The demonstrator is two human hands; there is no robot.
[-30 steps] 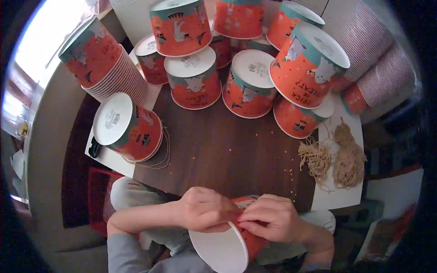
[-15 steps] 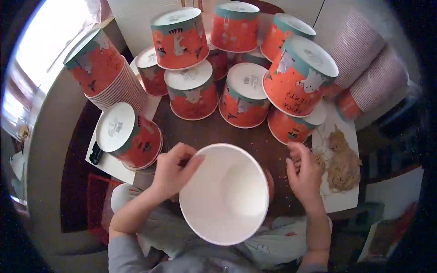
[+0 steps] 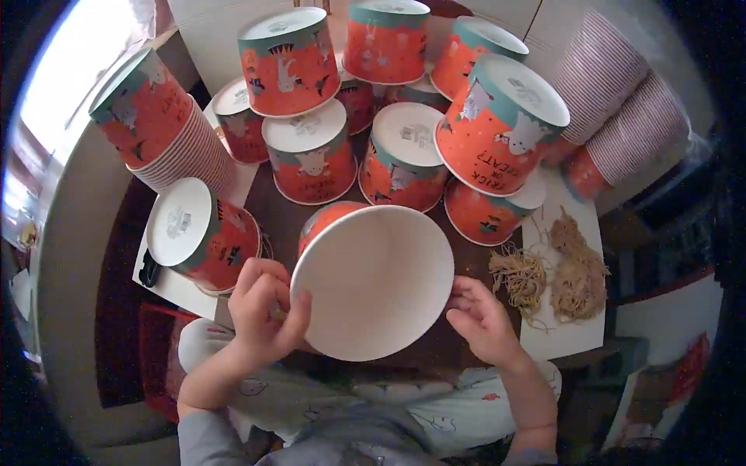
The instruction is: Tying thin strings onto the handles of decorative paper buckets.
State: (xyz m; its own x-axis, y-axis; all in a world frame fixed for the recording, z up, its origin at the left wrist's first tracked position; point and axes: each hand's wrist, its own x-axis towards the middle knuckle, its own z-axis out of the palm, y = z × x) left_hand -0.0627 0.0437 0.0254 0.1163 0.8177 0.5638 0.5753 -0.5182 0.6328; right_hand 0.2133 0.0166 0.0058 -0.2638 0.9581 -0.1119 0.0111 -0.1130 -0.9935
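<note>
An orange-red paper bucket (image 3: 373, 287) is tipped so that its white inside faces me, just above the front of the dark table. My left hand (image 3: 268, 311) grips its left rim, thumb lapping over the edge. At the right side, my right hand (image 3: 482, 318) has its fingers curled against the bucket's outer wall, their tips partly hidden behind it. To the right of that hand lies a small bundle of tan string (image 3: 519, 279). A larger tangle of tan string (image 3: 579, 283) rests beside it on a white sheet (image 3: 563, 334).
Several upside-down buckets (image 3: 311, 159) stand at the back, some stacked on others. Leaning on the left is a nested stack of buckets (image 3: 167, 128), with another bucket (image 3: 206, 233) in front and a black object (image 3: 148, 270) beside it. Nested stacks (image 3: 633, 136) also lean at the right.
The bucket has moved up and away from me and tilted, showing some of its orange outside. My right hand has come down and left to its rim; my left hand has moved lower.
</note>
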